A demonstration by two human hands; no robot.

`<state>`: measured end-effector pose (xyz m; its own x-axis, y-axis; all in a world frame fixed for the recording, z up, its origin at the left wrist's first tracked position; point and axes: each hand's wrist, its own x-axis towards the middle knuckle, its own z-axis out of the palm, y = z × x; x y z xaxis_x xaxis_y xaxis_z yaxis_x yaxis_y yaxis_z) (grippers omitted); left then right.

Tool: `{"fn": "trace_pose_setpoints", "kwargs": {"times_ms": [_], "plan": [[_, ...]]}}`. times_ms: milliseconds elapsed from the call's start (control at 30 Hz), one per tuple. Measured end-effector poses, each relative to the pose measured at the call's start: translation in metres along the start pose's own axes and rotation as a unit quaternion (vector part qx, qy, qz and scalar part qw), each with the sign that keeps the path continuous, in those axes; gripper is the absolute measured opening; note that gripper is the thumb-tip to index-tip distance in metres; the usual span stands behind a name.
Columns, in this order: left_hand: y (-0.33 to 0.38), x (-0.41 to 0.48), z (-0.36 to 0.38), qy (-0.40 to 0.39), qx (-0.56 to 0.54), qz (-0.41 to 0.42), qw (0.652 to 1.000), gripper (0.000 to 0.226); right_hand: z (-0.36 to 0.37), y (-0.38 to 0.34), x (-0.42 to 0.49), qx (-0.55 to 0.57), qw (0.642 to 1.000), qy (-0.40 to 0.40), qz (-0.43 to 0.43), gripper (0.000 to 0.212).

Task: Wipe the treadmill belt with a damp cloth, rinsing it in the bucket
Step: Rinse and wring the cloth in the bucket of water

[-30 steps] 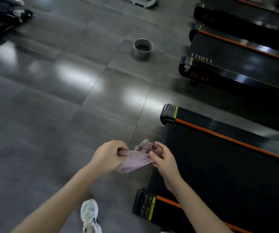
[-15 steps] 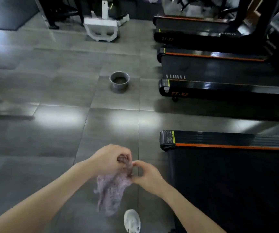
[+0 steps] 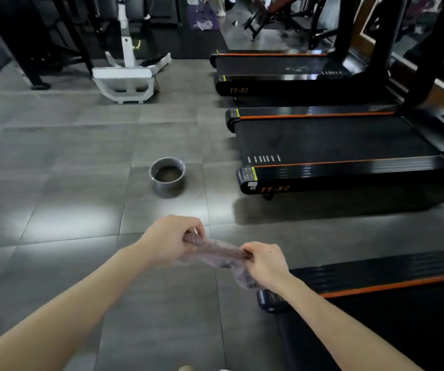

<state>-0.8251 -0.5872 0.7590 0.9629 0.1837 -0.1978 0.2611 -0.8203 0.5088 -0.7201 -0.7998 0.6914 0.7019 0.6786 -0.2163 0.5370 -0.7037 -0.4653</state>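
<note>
Left hand [image 3: 168, 238] fisted on one end of purple cloth [image 3: 216, 254], right hand [image 3: 265, 263] pinching the other end, cloth stretched between. Nearest treadmill [image 3: 376, 303] at 4 o'clock. Grey bucket [image 3: 166, 176] on floor, 12 o'clock, well beyond.

Cloth [image 3: 216, 254]: mottled purple-grey, bunched, stretched between fingers [image 3: 198, 231] of both hands, tail hanging below right hand. Bucket [image 3: 166, 176]: grey, round, upright on floor, murky water, well beyond fingers. Belt [image 3: 392, 330]: black, right of fingers.
</note>
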Motion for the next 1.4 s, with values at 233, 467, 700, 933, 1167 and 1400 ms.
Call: {"fn": "trace_pose_setpoints", "kwargs": {"times_ms": [233, 467, 700, 933, 1167, 1400], "plan": [[-0.096, 0.157, -0.07, 0.032, 0.057, -0.041, 0.997, 0.015, -0.026, -0.012, 0.182, 0.021, 0.996, 0.037, 0.077, 0.023], [-0.166, 0.316, -0.139, -0.05, -0.096, -0.05, 0.993, 0.01, -0.055, -0.02, 0.332, 0.083, 0.983, -0.001, 0.163, 0.026], [-0.187, 0.476, -0.173, -0.102, -0.167, -0.05, 0.979, 0.009, -0.091, 0.006, 0.444, 0.162, 0.961, 0.017, 0.225, 0.023], [-0.243, 0.588, -0.168, -0.057, -0.168, -0.148, 0.973, 0.008, -0.093, 0.033, 0.588, 0.223, 0.947, 0.03, 0.23, 0.012], [-0.352, 0.65, -0.144, 0.04, -0.273, -0.325, 0.904, 0.014, -0.032, 0.005, 0.743, 0.367, 0.89, -0.02, 0.271, 0.026], [-0.5, 0.701, -0.119, 0.063, -0.305, -0.436, 0.844, 0.014, 0.082, -0.048, 0.88, 0.469, 0.796, -0.025, 0.381, 0.026]]}}
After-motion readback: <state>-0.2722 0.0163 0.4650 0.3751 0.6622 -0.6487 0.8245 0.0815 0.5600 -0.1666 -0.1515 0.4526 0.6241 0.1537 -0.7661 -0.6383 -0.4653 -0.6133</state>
